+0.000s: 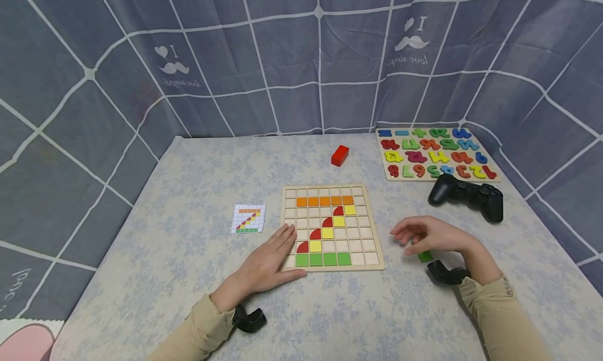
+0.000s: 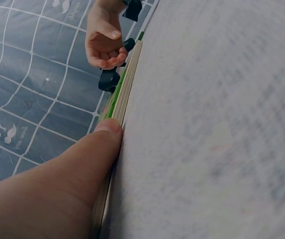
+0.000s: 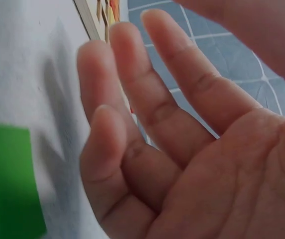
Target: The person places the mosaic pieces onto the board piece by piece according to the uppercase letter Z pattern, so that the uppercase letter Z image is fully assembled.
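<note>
Grid board: a square wooden tray [image 1: 369, 264] with a raised pale rim lies flat on the table, divided into small square cells.
Board contents: a row of orange squares [image 1: 324, 201] near the far edge, a row of green squares [image 1: 323, 259] in the near row, and a diagonal stair of red quarter-circles [image 1: 315, 234] paired with yellow squares [image 1: 327, 233] between them; the other cells hold plain wood-coloured tiles.
Left hand: the left hand [image 1: 267, 264] lies flat with fingers straight and spread a little, fingertips on the tray's near left corner; the wrist view shows the thumb [image 2: 107, 130] pressed against the tray's edge.
Right hand: the right hand [image 1: 431, 235] hovers low over the table just right of the tray, fingers [image 3: 132, 84] loosely spread and gently bent, gripping nothing.
Loose tile: a flat green tile [image 1: 425, 256] with square corners lies on the table under the right palm; whether the hand touches it I cannot tell.
Pattern card: a small printed card [image 1: 248, 218] lies left of the tray, showing the same coloured pattern.
Number puzzle: a second wooden board [image 1: 435, 154] at the far right holds chunky coloured numerals and signs in its cut-outs.
Other things: a glossy black game controller [image 1: 466, 195] sits before that board; a red block [image 1: 339, 155] stands beyond the tray.
Table: a pale cloth [image 1: 188, 277] with a faint floral print.
</note>
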